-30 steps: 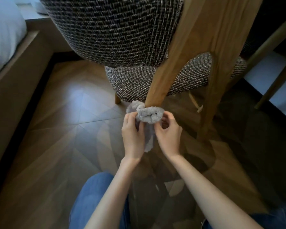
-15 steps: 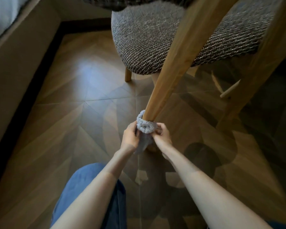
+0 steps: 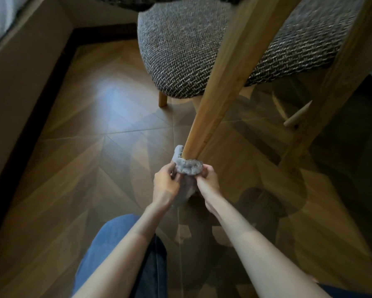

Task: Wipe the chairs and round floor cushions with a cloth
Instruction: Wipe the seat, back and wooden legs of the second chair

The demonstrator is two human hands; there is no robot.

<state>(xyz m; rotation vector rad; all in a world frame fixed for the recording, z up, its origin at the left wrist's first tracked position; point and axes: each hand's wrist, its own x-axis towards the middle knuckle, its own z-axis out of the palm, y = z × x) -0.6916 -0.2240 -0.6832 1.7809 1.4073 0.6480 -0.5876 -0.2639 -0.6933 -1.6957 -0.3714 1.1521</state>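
A: Cloth point(image 3: 188, 167) position?
B: It's wrapping the chair leg point(image 3: 213, 100) low, near the parquet floor point(image 3: 90, 151); fingers of the left hand point(image 3: 166, 184) and right hand point(image 3: 208, 181) are pinching it.
A: Room?
B: Bed base point(image 3: 23, 61) is bordering the floor's left edge.

One chair point(image 3: 180, 50) beyond the fingers, one cloth point(image 3: 188, 166) between them, two hands: left hand point(image 3: 165, 183), right hand point(image 3: 208, 179).

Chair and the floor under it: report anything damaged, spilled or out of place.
Nothing stands out. The grey cloth is wrapped round the chair leg, gripped by the left hand and right hand; the woven seat looks intact and the wooden floor shows no spill.
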